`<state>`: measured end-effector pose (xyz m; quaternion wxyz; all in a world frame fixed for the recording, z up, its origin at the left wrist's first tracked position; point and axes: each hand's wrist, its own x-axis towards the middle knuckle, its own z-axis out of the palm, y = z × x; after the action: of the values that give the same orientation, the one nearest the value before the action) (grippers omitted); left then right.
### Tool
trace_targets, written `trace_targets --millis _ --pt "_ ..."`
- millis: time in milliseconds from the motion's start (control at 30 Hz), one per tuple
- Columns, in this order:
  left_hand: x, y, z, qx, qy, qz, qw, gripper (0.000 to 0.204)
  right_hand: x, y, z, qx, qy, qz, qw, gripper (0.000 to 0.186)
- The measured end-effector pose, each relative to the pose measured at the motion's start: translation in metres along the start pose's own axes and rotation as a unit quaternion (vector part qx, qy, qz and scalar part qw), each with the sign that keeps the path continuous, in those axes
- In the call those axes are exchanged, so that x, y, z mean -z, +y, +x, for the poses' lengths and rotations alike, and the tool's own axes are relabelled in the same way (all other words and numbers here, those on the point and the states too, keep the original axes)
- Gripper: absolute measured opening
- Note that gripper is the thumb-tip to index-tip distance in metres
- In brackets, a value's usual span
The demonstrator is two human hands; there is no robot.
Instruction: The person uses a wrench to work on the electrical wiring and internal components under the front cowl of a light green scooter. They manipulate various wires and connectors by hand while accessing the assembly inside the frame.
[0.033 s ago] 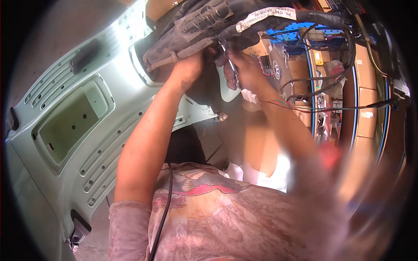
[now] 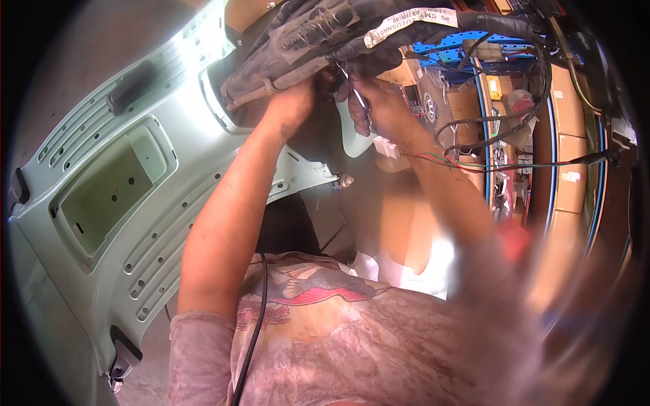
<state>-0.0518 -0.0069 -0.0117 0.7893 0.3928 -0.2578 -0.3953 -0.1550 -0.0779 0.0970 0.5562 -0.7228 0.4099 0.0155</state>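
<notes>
A thick black wiring harness (image 2: 298,51), dusty and wrapped, crosses the top of the view, with a white label (image 2: 409,26) on one branch. Up under it reaches my left hand (image 2: 296,101); its fingers are hidden against the dark harness. Beside it, my right hand (image 2: 386,108) is closed around a slim, shiny metal tool (image 2: 359,98) whose tip points up at the harness. I cannot make out the tool's exact kind. Below my right wrist hangs a white plug connector (image 2: 387,147) with thin red and green wires (image 2: 440,160) running off to the right.
A pale green pressed-metal vehicle panel (image 2: 193,128) fills the left side. Loose black cables (image 2: 497,125) loop down at the right. Behind them stand shelves with cardboard boxes (image 2: 567,159). A black cord (image 2: 256,321) hangs down over my shirt.
The labelled branch and the loose wires at the right have shifted very slightly. My hands keep nearly the same place, with the metal tool still in the right one.
</notes>
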Motion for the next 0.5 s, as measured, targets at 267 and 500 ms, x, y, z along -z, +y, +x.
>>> trace_targets --millis 267,500 --pt "0.002 -0.012 0.013 -0.076 0.009 0.166 0.983 0.025 0.013 -0.043 0.017 -0.041 -0.098 -0.262 0.959 0.038" --pt "0.005 -0.017 0.018 -0.206 -0.002 0.478 0.854 0.032 0.037 -0.041 0.042 -0.190 -0.264 -0.104 0.940 0.037"
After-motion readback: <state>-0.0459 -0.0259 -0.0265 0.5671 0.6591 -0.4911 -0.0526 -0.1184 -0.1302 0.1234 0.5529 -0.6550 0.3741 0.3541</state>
